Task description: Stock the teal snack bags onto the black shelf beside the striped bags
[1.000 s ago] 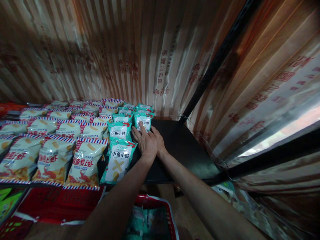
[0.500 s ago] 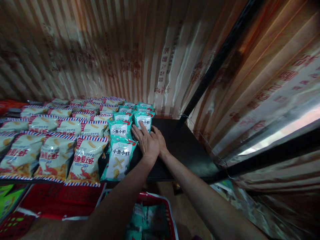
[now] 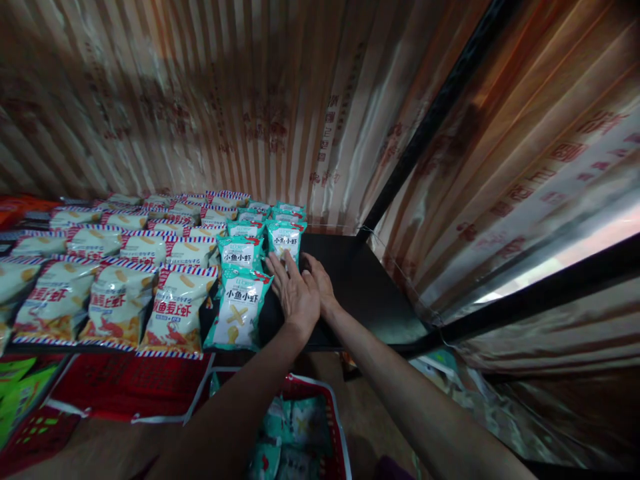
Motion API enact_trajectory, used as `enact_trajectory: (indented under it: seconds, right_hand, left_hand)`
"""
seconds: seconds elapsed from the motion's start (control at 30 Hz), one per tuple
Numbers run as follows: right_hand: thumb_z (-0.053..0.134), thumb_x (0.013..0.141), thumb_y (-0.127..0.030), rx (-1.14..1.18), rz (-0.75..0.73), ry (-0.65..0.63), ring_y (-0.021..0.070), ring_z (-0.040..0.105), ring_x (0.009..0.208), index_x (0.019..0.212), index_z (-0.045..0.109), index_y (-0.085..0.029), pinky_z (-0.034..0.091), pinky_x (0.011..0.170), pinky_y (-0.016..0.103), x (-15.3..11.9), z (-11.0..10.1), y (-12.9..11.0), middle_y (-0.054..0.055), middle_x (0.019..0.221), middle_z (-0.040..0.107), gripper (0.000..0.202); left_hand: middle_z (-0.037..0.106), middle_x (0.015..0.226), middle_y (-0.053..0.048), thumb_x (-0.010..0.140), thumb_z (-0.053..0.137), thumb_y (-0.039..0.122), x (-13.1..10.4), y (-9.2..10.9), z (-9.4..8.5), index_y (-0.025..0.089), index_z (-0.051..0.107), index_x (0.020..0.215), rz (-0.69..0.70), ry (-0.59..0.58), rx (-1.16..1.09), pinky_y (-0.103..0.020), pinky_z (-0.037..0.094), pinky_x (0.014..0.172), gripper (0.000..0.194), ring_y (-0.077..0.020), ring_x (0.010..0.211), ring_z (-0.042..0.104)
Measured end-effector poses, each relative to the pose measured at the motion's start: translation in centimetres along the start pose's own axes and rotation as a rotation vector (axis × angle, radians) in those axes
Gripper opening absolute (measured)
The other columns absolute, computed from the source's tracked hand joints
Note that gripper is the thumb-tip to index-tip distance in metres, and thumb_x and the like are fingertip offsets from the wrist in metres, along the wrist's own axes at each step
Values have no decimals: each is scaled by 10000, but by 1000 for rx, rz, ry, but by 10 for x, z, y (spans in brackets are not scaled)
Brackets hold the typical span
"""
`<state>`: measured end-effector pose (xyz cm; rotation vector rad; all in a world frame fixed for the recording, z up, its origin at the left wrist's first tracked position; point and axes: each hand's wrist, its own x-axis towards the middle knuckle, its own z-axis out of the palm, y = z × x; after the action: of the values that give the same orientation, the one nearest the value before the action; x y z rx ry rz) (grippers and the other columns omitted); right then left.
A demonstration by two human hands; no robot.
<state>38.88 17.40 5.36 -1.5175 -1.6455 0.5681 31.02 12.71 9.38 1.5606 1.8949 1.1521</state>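
On black shelf (image 3: 365, 287), left hand (image 3: 296, 293) spread against teal snack bag (image 3: 286, 235), right hand (image 3: 321, 283) outstretched beside it

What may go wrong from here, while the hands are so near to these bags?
The left forearm passes close to the front green bag, so drawing it back might knock that bag over. The left hand has its fingers at the right-hand green bag; pressing hard could crush its contents. The front striped bags reach the shelf edge, so a bump might drop one.
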Motion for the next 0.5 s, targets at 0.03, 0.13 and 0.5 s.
enact_trajectory:
  seconds: [0.03,0.13,0.5]
  right_hand:
    - [539,743,-238,7,12,-3,242,559,1110,1226,521,-187,427,986,412,-4,-2,-2,109,1224,573,486]
    - [566,760,-297,60,56,46,238,599,1026,1186,540,-158,484,904,395,-26,-7,-13,132,1173,594,449]
    - [443,862,-333,142,309,-151,198,646,853,940,603,-216,523,783,335,-221,-1,-12,47,877,669,212]
  left_hand:
    - [120,1534,-214,870,392,205,-8,-1,-3,45,310,1403,24,-10,-17,-452,159,1139,563,-281,1425,49]
    - [291,1493,-181,870,364,181,-44,-11,-19,50,449,1304,163,-21,-121,-385,189,1145,461,-227,1413,176]
    - [650,1069,-111,890,333,162,-198,-126,-47,73,591,1066,-715,-310,-53,-337,484,892,325,-173,1010,596]
